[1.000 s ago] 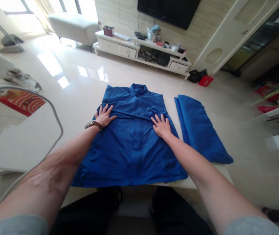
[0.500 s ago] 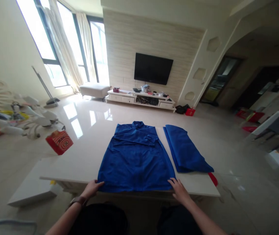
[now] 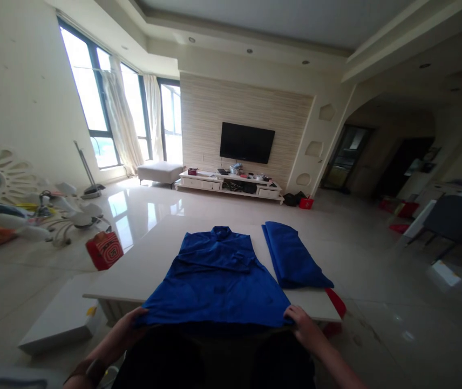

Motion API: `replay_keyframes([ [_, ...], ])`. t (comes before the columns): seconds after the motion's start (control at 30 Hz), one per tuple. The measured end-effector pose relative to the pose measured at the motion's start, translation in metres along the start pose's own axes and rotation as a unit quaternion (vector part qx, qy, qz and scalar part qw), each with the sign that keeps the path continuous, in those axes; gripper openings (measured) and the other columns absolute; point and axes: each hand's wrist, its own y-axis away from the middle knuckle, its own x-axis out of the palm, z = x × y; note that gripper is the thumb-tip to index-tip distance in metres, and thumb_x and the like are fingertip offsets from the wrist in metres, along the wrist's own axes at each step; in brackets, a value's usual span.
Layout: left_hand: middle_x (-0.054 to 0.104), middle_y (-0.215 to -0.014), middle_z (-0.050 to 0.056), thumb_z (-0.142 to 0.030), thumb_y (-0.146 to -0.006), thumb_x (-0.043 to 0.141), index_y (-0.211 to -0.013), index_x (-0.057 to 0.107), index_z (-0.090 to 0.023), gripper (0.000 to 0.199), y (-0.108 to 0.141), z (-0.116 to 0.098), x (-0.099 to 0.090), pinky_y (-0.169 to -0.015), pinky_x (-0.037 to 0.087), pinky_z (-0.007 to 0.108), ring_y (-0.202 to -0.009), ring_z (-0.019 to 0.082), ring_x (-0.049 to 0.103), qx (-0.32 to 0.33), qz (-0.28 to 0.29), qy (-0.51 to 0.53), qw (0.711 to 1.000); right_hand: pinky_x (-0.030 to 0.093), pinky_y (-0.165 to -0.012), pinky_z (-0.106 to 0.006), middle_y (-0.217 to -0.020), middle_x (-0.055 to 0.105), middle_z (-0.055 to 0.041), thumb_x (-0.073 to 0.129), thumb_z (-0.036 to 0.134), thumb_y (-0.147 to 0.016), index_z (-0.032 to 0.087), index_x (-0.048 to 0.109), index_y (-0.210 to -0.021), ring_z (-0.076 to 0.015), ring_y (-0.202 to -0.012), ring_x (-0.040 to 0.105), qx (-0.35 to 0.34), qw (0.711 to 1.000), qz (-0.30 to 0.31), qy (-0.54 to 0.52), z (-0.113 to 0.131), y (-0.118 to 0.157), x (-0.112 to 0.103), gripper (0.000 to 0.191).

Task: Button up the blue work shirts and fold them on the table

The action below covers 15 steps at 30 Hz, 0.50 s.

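A blue long-sleeved shirt (image 3: 218, 292) lies face up on the white table (image 3: 134, 270), its collar pointing away from me and its sleeves folded across the chest. My left hand (image 3: 131, 324) pinches the left corner of its hem. At the right corner, my right hand (image 3: 300, 323) is closed on the hem. Between the hands the hem is stretched wide, lifted at the table's near edge. Right of the shirt lies a folded blue garment (image 3: 293, 256), which neither hand touches.
A red patterned bag (image 3: 104, 250) stands beyond the table's left side, with a white box (image 3: 59, 313) on the floor nearer me. Something red (image 3: 335, 310) shows by the table's right edge. A television (image 3: 247, 142) hangs above a low white cabinet (image 3: 198, 182).
Both hands have gripped the hem corners and pulled them towards me and apart, the left one further. The hem is wider and raised. My view has tilted upward.
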Motion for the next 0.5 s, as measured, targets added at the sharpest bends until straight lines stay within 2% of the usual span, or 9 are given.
replay_keyframes([
  [0.13, 0.074, -0.080, 0.009, -0.011, -0.081, 0.069, -0.085, 0.069, -0.011, 0.004, 0.037, -0.005, 0.002, -0.060, 0.061, 0.027, -0.065, 0.020, 0.072, 0.030, 0.045, 0.039, 0.998, 0.044, -0.101, -0.036, -0.116, 0.071, -0.0080, 0.051, 0.012, -0.076, 0.021, 0.073, -0.109, -0.0253, -0.112, 0.063, -0.001, 1.000, 0.024, -0.017, 0.029, 0.029, -0.029, 0.041],
  [0.2, 0.075, -0.080, 0.010, -0.010, -0.084, 0.066, -0.087, 0.070, -0.010, 0.005, 0.057, -0.010, 0.007, -0.052, 0.058, 0.024, -0.062, 0.020, 0.072, 0.050, 0.061, 0.047, 0.996, 0.044, -0.102, -0.037, -0.116, 0.073, -0.0071, 0.055, 0.017, -0.078, 0.022, 0.075, -0.109, -0.0259, -0.111, 0.065, -0.002, 0.999, 0.033, -0.014, 0.040, 0.039, -0.042, 0.037],
  [0.3, 0.073, -0.070, 0.007, -0.008, -0.086, 0.061, -0.081, 0.068, -0.011, 0.009, 0.085, -0.014, 0.012, -0.040, 0.050, 0.020, -0.052, 0.017, 0.067, 0.074, 0.030, 0.075, 0.994, 0.043, -0.104, -0.039, -0.117, 0.074, -0.0066, 0.058, 0.021, -0.078, 0.023, 0.077, -0.109, -0.0277, -0.113, 0.065, 0.020, 0.999, 0.033, 0.000, 0.052, 0.054, -0.059, 0.037],
  [0.5, 0.070, -0.066, 0.003, -0.007, -0.084, 0.062, -0.076, 0.064, -0.014, 0.011, 0.117, -0.002, 0.011, -0.046, 0.058, 0.024, -0.050, 0.016, 0.066, 0.078, 0.019, 0.139, 0.987, 0.046, -0.097, -0.035, -0.111, 0.075, -0.0086, 0.059, 0.018, -0.072, 0.022, 0.080, -0.106, -0.0271, -0.108, 0.065, 0.072, 0.993, 0.092, 0.014, 0.068, 0.075, -0.077, 0.040],
])
